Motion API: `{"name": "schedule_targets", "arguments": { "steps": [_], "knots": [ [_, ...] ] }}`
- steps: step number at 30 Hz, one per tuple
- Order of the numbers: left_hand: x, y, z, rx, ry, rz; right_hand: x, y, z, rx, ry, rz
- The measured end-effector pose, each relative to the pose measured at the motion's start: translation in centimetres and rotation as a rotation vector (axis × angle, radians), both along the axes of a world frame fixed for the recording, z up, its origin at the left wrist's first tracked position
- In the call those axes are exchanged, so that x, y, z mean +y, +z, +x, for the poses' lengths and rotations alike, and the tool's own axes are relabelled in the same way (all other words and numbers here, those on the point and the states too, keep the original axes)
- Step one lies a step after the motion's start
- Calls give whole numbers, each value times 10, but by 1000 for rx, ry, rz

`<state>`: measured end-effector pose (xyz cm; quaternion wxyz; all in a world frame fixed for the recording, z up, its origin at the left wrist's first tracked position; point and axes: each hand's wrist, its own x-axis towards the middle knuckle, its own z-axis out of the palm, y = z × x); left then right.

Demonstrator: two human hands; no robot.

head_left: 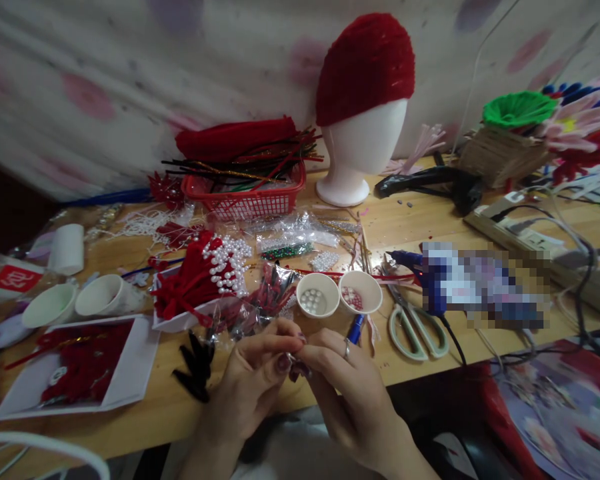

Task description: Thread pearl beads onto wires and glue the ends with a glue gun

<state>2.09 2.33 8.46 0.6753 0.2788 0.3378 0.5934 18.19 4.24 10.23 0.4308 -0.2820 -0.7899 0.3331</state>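
My left hand (253,377) and my right hand (347,387) meet fingertip to fingertip above the front edge of the wooden table. Both are closed in a pinch around something small and pale, mostly hidden by the fingers. Just beyond them stand a white cup of white pearl beads (318,295) and a white cup of red and pink beads (361,292). Left of my left hand lie black fuzzy pieces (196,365). A blue pen or marker (355,329) lies near my right hand, and scissors with pale green handles (415,330) rest farther right.
Behind stands a white foam head (363,143) wearing a red cap (367,70), beside a red basket (245,197) of fuzzy stems. A blue glue gun (425,277) and power strip (525,237) sit right. White trays (135,380) with red pieces stand left, near paper cups (53,305).
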Motion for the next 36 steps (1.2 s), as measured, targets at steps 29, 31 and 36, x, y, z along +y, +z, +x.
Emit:
{"name": "schedule_targets", "arguments": {
  "steps": [29,31,36],
  "knots": [
    [-3,-14,3,105,235,166,1,-5,-4,5,-33,5],
    [-3,-16,0,142,238,195,2,-6,-5,42,-59,4],
    [-6,-23,-6,211,183,224,4,-8,-9,100,-85,86]
  ]
}}
